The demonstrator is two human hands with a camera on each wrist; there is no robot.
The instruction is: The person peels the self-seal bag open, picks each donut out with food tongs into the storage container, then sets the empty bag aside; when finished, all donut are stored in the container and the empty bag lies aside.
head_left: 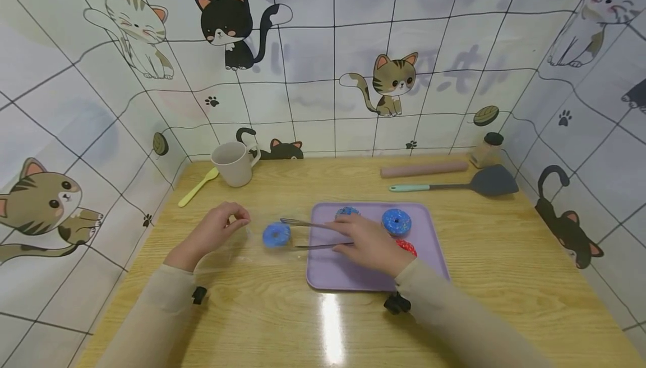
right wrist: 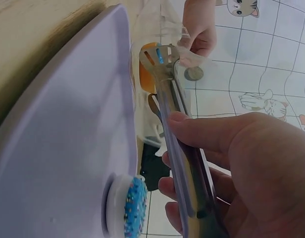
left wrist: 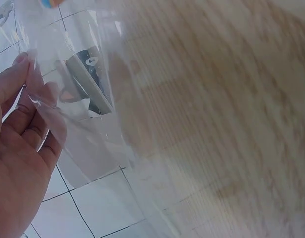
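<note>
Your right hand [head_left: 370,244] is gripping metal tongs [head_left: 315,235] that are feeding a blue doughnut [head_left: 276,234] into the clear bag [head_left: 229,250] your left hand [head_left: 214,230] is pinching open, while three doughnuts are waiting on the purple tray [head_left: 333,272].

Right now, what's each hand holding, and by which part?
Right hand grips metal tongs near their back end; tips clamp a blue donut. Left hand pinches a clear plastic bag at its opening edge.

Bright overhead glare, blurred wrist views
</note>
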